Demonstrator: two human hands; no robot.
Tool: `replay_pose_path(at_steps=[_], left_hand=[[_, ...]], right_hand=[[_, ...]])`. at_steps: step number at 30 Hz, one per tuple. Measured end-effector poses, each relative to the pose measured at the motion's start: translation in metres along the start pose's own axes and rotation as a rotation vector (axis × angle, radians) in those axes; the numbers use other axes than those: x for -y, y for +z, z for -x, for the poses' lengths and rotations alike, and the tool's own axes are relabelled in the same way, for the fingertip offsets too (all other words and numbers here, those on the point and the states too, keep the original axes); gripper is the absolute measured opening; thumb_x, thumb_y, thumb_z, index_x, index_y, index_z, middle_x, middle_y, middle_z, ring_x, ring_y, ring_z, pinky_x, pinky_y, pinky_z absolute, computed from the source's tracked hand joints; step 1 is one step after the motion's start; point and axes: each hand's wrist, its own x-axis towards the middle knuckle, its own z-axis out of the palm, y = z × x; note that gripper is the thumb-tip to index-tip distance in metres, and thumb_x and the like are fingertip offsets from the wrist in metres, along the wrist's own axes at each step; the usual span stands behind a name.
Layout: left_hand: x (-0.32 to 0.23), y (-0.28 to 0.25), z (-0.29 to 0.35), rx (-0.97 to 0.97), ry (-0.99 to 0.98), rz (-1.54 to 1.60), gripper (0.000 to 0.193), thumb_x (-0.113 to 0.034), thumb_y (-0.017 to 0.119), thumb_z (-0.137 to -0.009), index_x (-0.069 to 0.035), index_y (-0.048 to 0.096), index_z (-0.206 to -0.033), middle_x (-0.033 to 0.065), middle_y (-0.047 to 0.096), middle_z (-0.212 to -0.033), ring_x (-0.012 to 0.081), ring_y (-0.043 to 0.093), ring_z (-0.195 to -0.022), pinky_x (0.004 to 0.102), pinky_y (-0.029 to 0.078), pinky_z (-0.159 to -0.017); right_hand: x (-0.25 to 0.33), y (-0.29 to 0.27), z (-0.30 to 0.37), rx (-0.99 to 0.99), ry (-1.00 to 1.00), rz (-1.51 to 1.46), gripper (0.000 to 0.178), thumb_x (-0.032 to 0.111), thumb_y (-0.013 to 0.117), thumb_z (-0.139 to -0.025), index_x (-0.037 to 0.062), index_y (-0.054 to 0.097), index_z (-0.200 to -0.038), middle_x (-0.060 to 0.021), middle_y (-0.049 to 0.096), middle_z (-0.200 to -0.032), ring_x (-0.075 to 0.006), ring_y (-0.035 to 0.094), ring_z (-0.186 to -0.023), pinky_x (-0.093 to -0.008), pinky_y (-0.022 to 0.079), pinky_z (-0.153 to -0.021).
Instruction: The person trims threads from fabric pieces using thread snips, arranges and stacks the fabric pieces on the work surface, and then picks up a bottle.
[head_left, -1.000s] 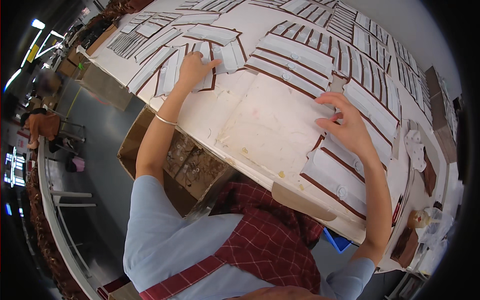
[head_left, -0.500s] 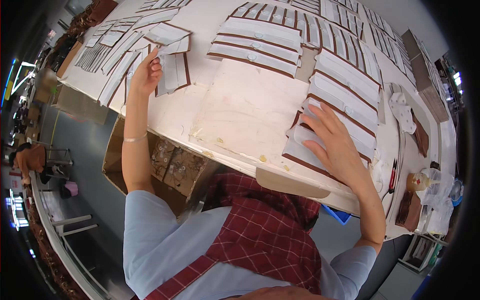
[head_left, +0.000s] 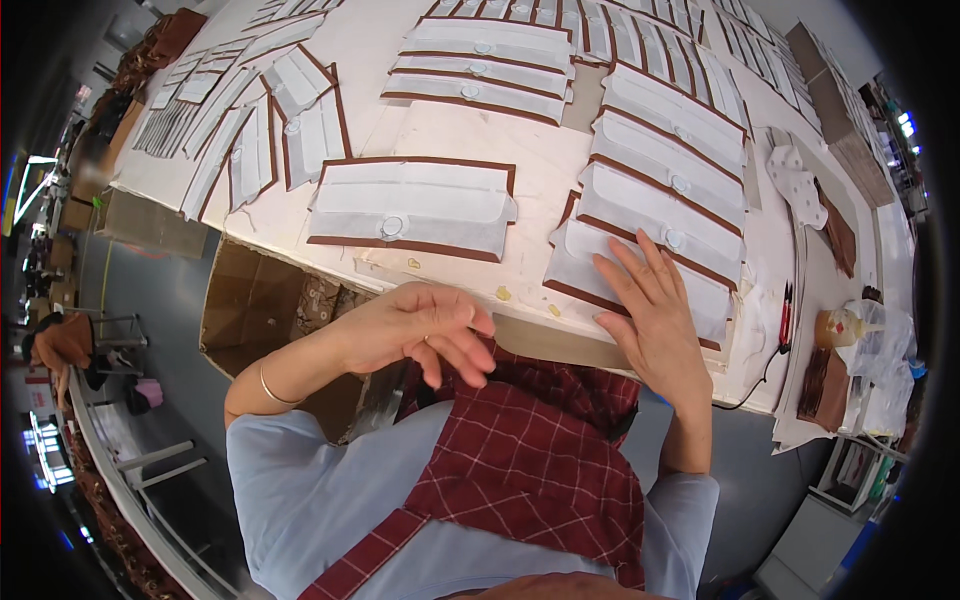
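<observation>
A flat white-faced panel with brown edging (head_left: 420,200) lies by itself near the table's front edge; a small round disc sits on its lower part. Just in front of that edge hangs my left hand (head_left: 430,325), its fingers loosely bent and apart, holding nothing. At the right, my right hand (head_left: 655,325) rests with spread fingers on the nearest panel of an overlapping row (head_left: 590,255). Its palm covers part of that panel. Farther left lie several similar panels fanned out in a loose pile (head_left: 310,130).
More overlapping panels (head_left: 485,75) fill the back of the white table (head_left: 400,130). To the right are a red-handled tool (head_left: 786,315), a bottle of amber liquid (head_left: 838,327) and brown pieces (head_left: 825,388). Below the left edge stands an open cardboard box (head_left: 240,300).
My left hand has come from the left pile back to the table's front edge and let go. A panel now lies mid-table. My right hand stays on the right row.
</observation>
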Motion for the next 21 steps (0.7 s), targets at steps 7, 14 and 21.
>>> replay_pose_path(at_steps=[7, 14, 21], left_hand=[[-0.015, -0.048, -0.047, -0.506, 0.853, -1.483, 0.051, -0.029, 0.061, -0.098, -0.001, 0.049, -0.139, 0.0205, 0.052, -0.139, 0.0365, 0.047, -0.133, 0.0441, 0.044, -0.102], [-0.018, -0.026, -0.057, -0.275, 0.700, -1.772, 0.068, -0.041, 0.059, -0.097, -0.004, 0.040, -0.150, 0.0169, 0.030, -0.160, 0.0364, 0.022, -0.150, 0.0475, 0.020, -0.121], [-0.014, -0.014, -0.058, -0.313, 0.657, -1.779, 0.071, -0.038, 0.063, -0.093, -0.005, 0.039, -0.152, 0.0164, 0.030, -0.161, 0.0349, 0.023, -0.151, 0.0465, 0.021, -0.121]], right_hand=[[0.005, 0.001, 0.019, -0.052, 0.054, 0.060, 0.051, 0.030, 0.068, -0.090, 0.0077, 0.059, -0.134, -0.0111, 0.050, -0.147, -0.0343, 0.034, -0.145, -0.0535, 0.026, -0.118], [-0.048, -0.042, 0.054, -0.193, 0.223, 0.132, 0.047, 0.024, 0.069, -0.090, 0.0066, 0.060, -0.133, -0.0123, 0.052, -0.146, -0.0355, 0.036, -0.143, -0.0523, 0.031, -0.115], [-0.198, -0.114, 0.107, -0.294, 0.534, 0.951, 0.039, 0.004, 0.061, -0.086, 0.0058, 0.062, -0.125, -0.0143, 0.057, -0.136, -0.0385, 0.044, -0.136, -0.0506, 0.037, -0.110]])
